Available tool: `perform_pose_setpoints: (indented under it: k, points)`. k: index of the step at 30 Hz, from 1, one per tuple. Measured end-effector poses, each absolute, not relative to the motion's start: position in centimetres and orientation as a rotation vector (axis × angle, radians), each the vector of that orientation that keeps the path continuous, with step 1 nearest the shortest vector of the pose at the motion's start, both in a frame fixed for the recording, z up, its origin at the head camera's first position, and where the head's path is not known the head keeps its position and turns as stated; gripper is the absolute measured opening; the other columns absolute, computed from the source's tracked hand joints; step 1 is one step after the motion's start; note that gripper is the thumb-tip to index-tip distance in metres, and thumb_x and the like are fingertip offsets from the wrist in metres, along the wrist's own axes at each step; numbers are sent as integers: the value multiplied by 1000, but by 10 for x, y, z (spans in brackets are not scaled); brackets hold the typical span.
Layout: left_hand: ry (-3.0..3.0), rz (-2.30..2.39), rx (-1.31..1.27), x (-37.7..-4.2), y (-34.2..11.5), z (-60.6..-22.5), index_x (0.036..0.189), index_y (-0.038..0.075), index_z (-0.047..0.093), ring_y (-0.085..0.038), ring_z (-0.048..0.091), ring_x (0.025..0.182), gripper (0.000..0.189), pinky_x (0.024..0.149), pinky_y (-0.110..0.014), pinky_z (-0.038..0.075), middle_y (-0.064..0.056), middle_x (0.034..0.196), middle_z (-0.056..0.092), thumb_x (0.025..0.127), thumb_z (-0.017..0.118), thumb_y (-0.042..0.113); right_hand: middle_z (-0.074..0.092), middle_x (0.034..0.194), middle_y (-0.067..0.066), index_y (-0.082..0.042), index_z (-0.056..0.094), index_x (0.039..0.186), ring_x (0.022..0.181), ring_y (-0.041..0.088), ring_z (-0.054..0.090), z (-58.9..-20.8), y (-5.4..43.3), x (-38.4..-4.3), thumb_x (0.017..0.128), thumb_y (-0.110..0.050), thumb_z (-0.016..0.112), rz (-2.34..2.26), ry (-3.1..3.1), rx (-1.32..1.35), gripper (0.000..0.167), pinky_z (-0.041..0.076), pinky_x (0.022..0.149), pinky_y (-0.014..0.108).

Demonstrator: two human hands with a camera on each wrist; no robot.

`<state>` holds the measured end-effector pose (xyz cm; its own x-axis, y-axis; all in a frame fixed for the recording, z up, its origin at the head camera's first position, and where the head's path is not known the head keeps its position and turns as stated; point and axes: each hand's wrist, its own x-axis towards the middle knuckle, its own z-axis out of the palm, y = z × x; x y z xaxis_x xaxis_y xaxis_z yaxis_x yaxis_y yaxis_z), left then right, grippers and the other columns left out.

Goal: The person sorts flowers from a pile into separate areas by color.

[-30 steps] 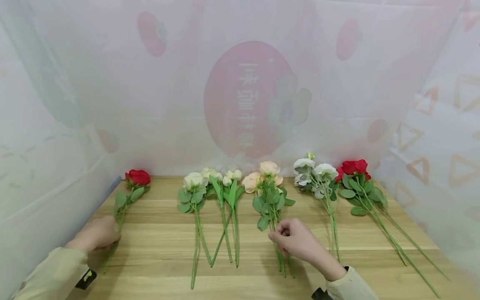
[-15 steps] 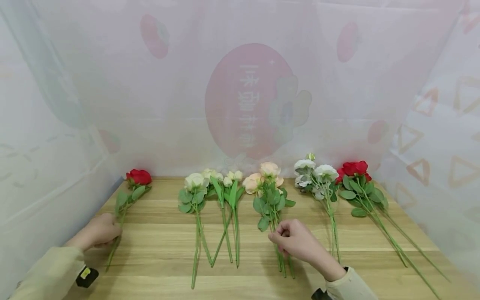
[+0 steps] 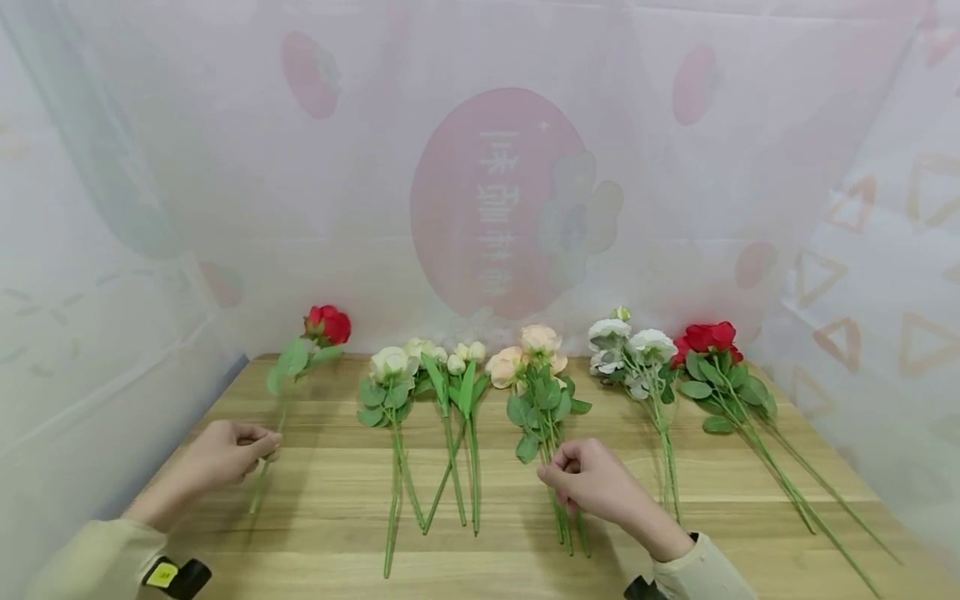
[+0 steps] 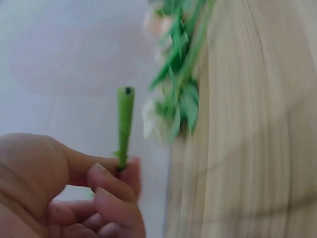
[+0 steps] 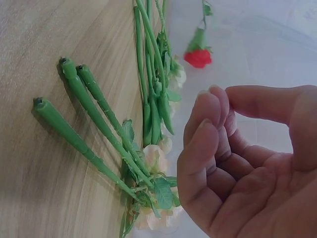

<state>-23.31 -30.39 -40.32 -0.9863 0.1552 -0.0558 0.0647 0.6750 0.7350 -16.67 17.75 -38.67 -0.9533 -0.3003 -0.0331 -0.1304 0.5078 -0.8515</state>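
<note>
My left hand (image 3: 221, 457) pinches the green stem of a red rose (image 3: 327, 325) at the left of the table, the bloom raised above the wood. In the left wrist view the stem's cut end (image 4: 126, 106) sticks out above the thumb and fingers. My right hand (image 3: 596, 483) hovers over the stems of the peach flowers (image 3: 525, 354). In the right wrist view its fingers are loosely bent, the thumb tip meets the forefinger, and nothing is held. The peach flowers' stems (image 5: 96, 116) lie apart from that hand.
Cream flowers (image 3: 392, 364) and white tulips (image 3: 465, 354) lie left of the peach ones on the wooden table (image 3: 322, 533). White flowers (image 3: 651, 343) and more red roses (image 3: 708, 336) lie to the right. A printed cloth (image 3: 337, 208) hangs along the back and sides.
My left hand has lifted the red rose off the table and moved it rightward, turning the bloom up and away. The right hand stays where it was.
</note>
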Motion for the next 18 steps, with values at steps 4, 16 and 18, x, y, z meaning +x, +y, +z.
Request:
perform_pose_setpoints:
  k: [4, 16, 18]
  points:
    - [2680, 1438, 233, -226, -275, -402, 114, -12, 62, -14, 57, 71, 38, 58, -29, 52, -7, 86, 66, 103, 56, 23, 59, 59, 12, -7, 61, 77, 47, 23, 55, -386, 178, -166, 95, -25, 67, -1428, 2570, -371, 27, 36, 43, 24]
    - [2422, 1756, 448, -180, -168, -393, 105, -5, 63, -18, 59, 68, 29, 59, -28, 53, -11, 84, 64, 97, 64, 22, 62, 69, 10, -5, 69, 87, 58, 26, 57, -378, 167, -159, 96, -29, 65, -1575, 2431, -436, 26, 48, 49, 32]
    - [2390, 1774, 512, -173, -153, -391, 104, -4, 63, -17, 58, 67, 27, 58, -28, 53, -10, 83, 64, 97, 65, 22, 64, 75, 7, -6, 71, 93, 63, 28, 60, -376, 162, -156, 97, -31, 65, -1580, 2438, -451, 26, 51, 52, 34]
